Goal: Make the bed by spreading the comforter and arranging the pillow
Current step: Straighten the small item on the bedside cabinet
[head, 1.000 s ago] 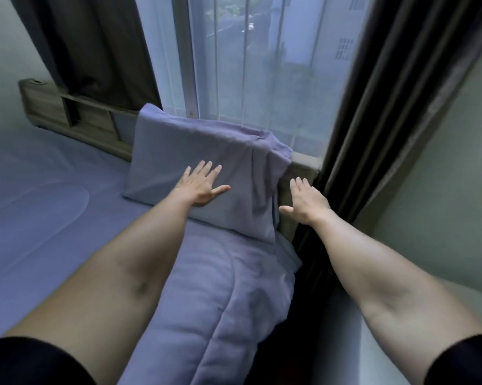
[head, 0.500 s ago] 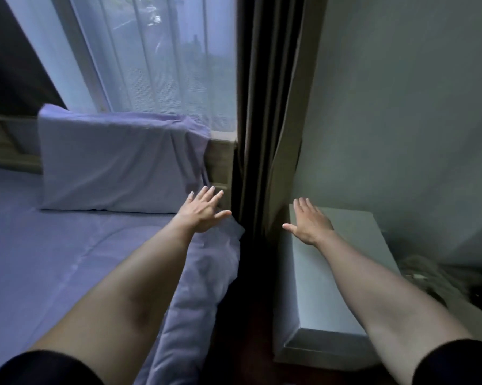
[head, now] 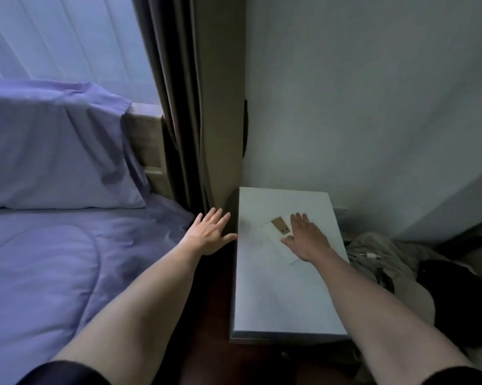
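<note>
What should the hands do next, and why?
Probably lower the right hand onto the flat white thing on the white nightstand and pick it up. The bed looks done: the pillow leans against the headboard and the comforter lies spread. Both hands are open and off the bed, the left hand over the gap beside it.

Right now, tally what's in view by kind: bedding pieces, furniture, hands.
Bedding: 2, pillow and comforter
Furniture: 2, white nightstand and headboard
Hands: 2, left hand and right hand, both open
Total: 6
</note>
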The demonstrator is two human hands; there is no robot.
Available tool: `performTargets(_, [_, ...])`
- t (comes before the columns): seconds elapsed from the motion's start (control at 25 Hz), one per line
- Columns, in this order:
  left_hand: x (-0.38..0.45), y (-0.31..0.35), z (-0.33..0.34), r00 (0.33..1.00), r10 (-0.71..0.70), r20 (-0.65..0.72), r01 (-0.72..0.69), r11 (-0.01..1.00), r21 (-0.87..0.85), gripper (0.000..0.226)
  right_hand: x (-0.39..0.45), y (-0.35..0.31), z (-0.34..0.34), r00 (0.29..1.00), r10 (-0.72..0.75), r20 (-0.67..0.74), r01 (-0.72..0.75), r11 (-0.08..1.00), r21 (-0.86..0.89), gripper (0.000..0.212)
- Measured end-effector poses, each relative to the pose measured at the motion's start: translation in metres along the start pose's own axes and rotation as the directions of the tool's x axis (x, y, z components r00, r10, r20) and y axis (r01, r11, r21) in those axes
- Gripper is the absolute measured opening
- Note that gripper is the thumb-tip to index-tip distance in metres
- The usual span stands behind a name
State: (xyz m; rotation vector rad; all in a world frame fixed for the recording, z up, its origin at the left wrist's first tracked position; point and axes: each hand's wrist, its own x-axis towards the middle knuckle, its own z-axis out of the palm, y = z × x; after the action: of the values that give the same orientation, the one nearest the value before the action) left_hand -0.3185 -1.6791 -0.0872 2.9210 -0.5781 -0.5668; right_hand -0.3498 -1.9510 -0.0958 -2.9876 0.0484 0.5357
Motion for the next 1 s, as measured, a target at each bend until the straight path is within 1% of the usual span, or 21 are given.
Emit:
performTargets(0.16, [0.058, 0.055, 0.045, 0.994, -0.059, 0.090, 0.065, 0.996, -0.059, 0.082, 0.057, 0.061, 0.020, 0.993, -0.091, 0.069, 0.093, 0.995, -0.029, 0.074])
performTargets(0.32, [0.100, 0.103, 0.097, 0.984, -0.087, 0.157, 0.101, 0.992, -0.080, 0.083, 0.113, 0.099, 0.046, 0.970, -0.181, 0.160, 0.192, 0.980, -0.057, 0.074])
performTargets(0.52, [0.148, 0.135, 0.143, 0.977, -0.130, 0.166, 0.147, 0.984, -0.097, 0.086, 0.160, 0.110, 0.078, 0.934, -0.309, 0.180, 0.322, 0.945, -0.051, 0.073])
performTargets(0.64, [0.162, 0.144, 0.161, 0.969, -0.176, 0.175, 0.189, 0.980, -0.058, 0.091, 0.181, 0.110, 0.085, 0.917, -0.362, 0.168, 0.374, 0.926, -0.046, 0.071])
performTargets(0.84, [0.167, 0.153, 0.171, 0.963, -0.230, 0.139, 0.233, 0.973, -0.006, 0.098, 0.198, 0.100, 0.094, 0.902, -0.392, 0.184, 0.393, 0.919, 0.027, 0.074])
performTargets(1.0, [0.169, 0.156, 0.174, 0.956, -0.264, 0.130, 0.265, 0.964, 0.012, 0.099, 0.204, 0.094, 0.093, 0.914, -0.382, 0.138, 0.376, 0.924, 0.069, 0.073])
